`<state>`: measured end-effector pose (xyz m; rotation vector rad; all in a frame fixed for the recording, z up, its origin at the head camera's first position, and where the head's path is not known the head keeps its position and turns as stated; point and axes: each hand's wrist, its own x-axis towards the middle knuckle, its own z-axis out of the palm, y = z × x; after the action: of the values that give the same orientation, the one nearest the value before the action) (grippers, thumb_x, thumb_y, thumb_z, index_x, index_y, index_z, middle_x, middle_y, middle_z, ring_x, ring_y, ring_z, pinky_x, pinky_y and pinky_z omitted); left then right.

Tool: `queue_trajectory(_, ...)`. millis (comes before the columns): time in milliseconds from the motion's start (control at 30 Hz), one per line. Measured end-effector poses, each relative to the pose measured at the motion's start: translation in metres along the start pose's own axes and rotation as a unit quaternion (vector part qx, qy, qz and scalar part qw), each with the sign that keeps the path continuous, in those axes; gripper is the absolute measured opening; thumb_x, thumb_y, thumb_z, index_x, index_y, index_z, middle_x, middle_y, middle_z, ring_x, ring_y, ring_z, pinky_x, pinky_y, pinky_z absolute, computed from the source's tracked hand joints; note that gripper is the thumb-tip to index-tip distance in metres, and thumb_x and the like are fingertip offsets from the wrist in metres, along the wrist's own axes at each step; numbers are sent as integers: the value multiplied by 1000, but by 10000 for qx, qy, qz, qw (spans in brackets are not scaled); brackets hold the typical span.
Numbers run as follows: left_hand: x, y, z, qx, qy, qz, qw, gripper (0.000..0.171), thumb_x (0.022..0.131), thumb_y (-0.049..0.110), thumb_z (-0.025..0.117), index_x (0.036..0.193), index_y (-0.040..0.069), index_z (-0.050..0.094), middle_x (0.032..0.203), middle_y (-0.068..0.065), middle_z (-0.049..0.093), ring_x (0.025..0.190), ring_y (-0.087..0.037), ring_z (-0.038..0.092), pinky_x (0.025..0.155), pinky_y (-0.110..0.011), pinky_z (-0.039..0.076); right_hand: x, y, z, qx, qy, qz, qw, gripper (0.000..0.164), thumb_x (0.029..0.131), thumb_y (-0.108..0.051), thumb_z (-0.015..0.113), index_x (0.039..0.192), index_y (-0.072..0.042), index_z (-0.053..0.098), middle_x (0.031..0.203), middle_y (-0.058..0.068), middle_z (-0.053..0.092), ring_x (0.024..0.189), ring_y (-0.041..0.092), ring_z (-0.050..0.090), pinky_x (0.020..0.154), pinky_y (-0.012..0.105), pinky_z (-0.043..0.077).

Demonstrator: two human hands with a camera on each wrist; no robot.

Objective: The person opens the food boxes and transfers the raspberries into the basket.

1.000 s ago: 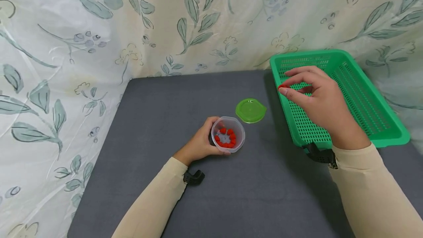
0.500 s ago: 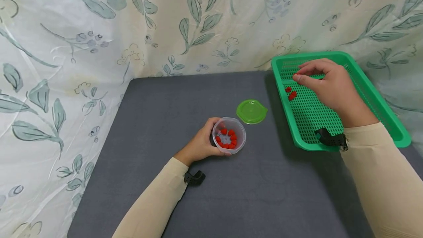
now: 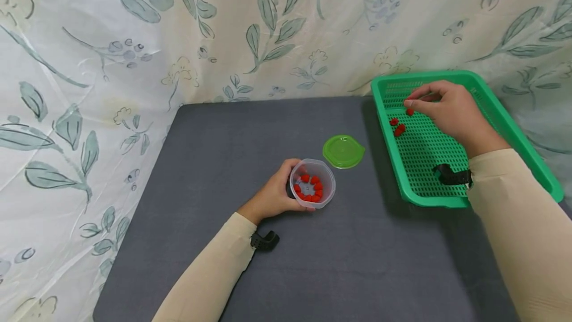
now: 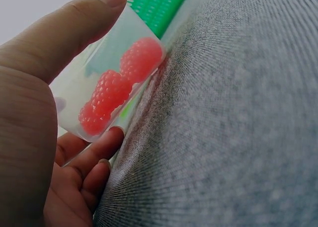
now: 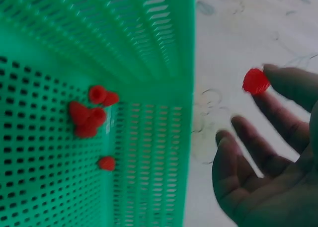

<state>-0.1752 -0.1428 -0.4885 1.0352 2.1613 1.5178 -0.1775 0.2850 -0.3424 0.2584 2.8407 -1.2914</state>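
My left hand (image 3: 279, 188) grips the side of a clear plastic cup (image 3: 329, 194) standing on the table, thumb and fingers around it. Several red raspberries (image 3: 318, 186) lie in a ring on its bottom; three show through its wall in the left wrist view. Over the green basket (image 3: 406, 178) is my right hand (image 3: 456, 116). In the right wrist view it pinches one raspberry (image 5: 256, 81) between thumb and forefinger, the other fingers loosely bent. More raspberries (image 5: 87, 120) rest on the basket floor, some clustered and one apart (image 5: 107, 163).
A round green lid (image 3: 343, 152) lies flat on the grey table (image 3: 250, 133) between cup and basket. Patterned cloth (image 3: 277, 29) hangs behind and to the left. The basket's raised rim (image 3: 395, 163) borders the table on the right.
My right hand has moved back and to the right over the basket, still with a raspberry at its fingertips. Raspberries in the basket have come into view. The left hand keeps holding the cup.
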Motion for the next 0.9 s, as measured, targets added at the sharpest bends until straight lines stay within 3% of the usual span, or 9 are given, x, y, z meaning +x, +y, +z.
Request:
queue_trajectory(267,-1,0,0,5,6,-5,10000,99,76,17,104,153,16,42,146,1,56,132,-16,54,112,-38,48,22,20,-7,268,-519,9,9983,44,102,-54,76,135,-25,76,123,-12,70,110,23,57,80,38,46)
queue_trajectory(433,-1,0,-1,-48,-5,-21,10000,99,76,17,104,153,16,42,145,0,57,131,-17,55,111,-39,49,33,26,-10,175,-778,74,9968,45,103,-55,73,136,-24,75,122,-15,70,107,22,61,86,37,49)
queue_trajectory(633,-2,0,-1,-41,-6,-84,10000,99,77,19,104,154,16,42,145,-1,57,131,-16,54,111,-38,48,43,28,-6,-80,-1086,175,9939,55,102,-61,71,139,-21,72,134,-1,66,113,30,60,96,53,45)
queue_trajectory(900,-1,-3,-1,-38,0,-65,10000,99,77,21,104,154,17,42,145,1,56,132,-15,54,111,-37,48,56,41,-1,-494,-1282,215,9903,58,107,-57,66,139,-9,70,156,21,43,128,46,49,99,67,43)
